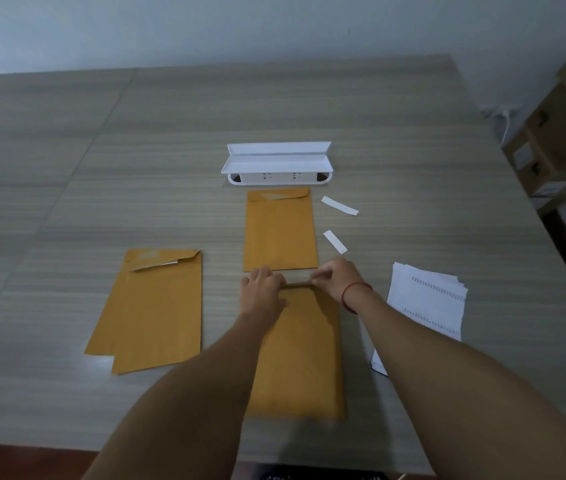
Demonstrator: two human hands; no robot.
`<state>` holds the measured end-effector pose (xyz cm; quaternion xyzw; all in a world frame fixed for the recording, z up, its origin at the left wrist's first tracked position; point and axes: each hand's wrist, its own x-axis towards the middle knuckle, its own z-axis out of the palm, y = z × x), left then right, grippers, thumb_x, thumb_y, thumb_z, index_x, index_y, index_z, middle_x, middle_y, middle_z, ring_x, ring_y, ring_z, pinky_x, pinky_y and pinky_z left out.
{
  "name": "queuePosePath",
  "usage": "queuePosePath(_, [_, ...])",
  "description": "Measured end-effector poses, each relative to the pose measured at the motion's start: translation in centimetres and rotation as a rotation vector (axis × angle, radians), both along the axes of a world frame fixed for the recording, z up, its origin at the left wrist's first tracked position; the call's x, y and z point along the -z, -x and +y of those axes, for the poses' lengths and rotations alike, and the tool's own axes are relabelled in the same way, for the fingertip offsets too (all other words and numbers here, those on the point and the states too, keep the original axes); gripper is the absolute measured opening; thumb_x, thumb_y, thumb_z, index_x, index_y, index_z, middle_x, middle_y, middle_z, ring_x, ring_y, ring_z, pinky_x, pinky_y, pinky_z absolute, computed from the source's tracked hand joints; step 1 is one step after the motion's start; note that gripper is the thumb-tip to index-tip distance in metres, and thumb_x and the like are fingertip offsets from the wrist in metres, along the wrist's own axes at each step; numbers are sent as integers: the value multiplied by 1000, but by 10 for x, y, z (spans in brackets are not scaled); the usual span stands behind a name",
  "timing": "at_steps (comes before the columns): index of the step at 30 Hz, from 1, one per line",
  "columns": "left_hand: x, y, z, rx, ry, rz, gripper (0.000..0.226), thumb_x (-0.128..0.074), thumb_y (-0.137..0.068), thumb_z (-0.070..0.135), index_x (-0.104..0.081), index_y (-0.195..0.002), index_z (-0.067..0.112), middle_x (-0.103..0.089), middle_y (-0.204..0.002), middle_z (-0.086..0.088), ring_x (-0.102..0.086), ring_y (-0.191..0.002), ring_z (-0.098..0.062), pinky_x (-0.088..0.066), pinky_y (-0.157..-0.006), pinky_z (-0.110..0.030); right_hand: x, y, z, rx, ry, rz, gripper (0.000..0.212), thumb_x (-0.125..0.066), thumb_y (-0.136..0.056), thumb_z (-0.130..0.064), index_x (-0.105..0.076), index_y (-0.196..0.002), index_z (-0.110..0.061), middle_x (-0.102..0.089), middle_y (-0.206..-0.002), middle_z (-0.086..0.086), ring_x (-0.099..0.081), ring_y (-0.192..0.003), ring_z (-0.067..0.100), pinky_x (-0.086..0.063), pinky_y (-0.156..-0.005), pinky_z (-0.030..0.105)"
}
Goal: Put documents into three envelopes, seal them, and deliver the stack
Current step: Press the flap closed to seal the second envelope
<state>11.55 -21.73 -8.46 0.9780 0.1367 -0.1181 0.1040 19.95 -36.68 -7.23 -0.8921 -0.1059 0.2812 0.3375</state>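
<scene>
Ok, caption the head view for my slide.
Left hand and right hand hold the top edge of the near envelope.

Before the white tray (276, 161) lie four brown envelopes (279, 233) (302, 358) (157, 306) (101, 344), two overlapping at its left, two white strips (339, 206) (335, 241), one paper stack (426, 306)

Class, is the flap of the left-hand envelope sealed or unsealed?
Unsealed: the left-hand envelope has its flap lifted, white paper showing beneath.
</scene>
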Motion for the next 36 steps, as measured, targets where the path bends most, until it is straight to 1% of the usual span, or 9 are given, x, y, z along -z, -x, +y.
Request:
queuePosePath(3, [0,15,-7,44,93,62,56,-63,-87,42,-48,-137,23,-44,-134,-4,-41,-127,-24,-36,-106,-38,8,19,-5,-88,95,-22,19,-64,-89,-18,-75,-104,-20,-72,-111,2,-66,-105,21,-50,-98,36])
queuePosePath(6, [4,27,-16,82,109,140,56,-53,-93,32,-34,-146,28,-26,-153,-7,-28,-139,-28,-34,-110,-44,14,38,-7,-169,195,-97,34,-48,-94,-9,-69,-116,-24,-62,-130,4,-57,-119,26,-44,-104,40])
queuePosePath(9, [9,37,-27,52,113,200,58,-41,-97,21,-20,-150,34,-1,-162,-5,-7,-149,-24,-24,-116,-45,22,58,-1,-345,329,-141,58,-36,-96,-6,-34,-147,-31,-18,-160,-3,-15,-148,24,-19,-118,48])
queuePosePath(12, [11,38,-30,29,72,231,56,-34,-100,23,-14,-151,36,4,-163,0,-2,-150,-19,-16,-120,-44,30,74,0,-406,462,-137,63,-30,-98,-17,-2,-154,-29,12,-161,-9,11,-150,19,3,-118,57])
queuePosePath(23, [3,51,-26,-189,1,336,77,-32,-97,56,3,-154,17,9,-162,0,-1,-150,-23,-16,-118,-49,13,74,-10,-285,625,-33,67,-27,-97,-23,6,-154,-16,22,-160,0,21,-148,24,14,-116,56])
queuePosePath(25, [0,53,-26,-245,27,326,84,-37,-95,57,2,-154,11,4,-163,-2,-6,-150,-24,-25,-115,-48,12,75,-7,-197,593,-15,68,-31,-96,-22,3,-154,-11,18,-161,6,16,-149,25,8,-119,52])
queuePosePath(27, [-5,53,-28,-322,62,259,85,-47,-92,56,-11,-152,6,-15,-159,-9,-21,-145,-28,-36,-108,-47,12,79,-8,-66,539,-67,63,-37,-96,-24,-14,-152,-8,-9,-160,13,-11,-148,28,-15,-119,45])
queuePosePath(29, [-8,52,-29,-429,114,179,81,-58,-87,54,-28,-143,5,-33,-145,-13,-34,-135,-30,-41,-104,-44,13,83,-7,54,485,-153,51,-45,-94,-23,-35,-142,-10,-38,-143,13,-37,-132,29,-37,-104,38])
queuePosePath(36, [-2,52,-28,-782,353,118,93,-85,-60,50,-36,-128,8,-46,-132,-14,-44,-127,-30,-41,-103,-39,18,79,4,594,184,158,47,-69,-80,-16,-48,-122,-10,-56,-123,13,-57,-113,34,-51,-88,39])
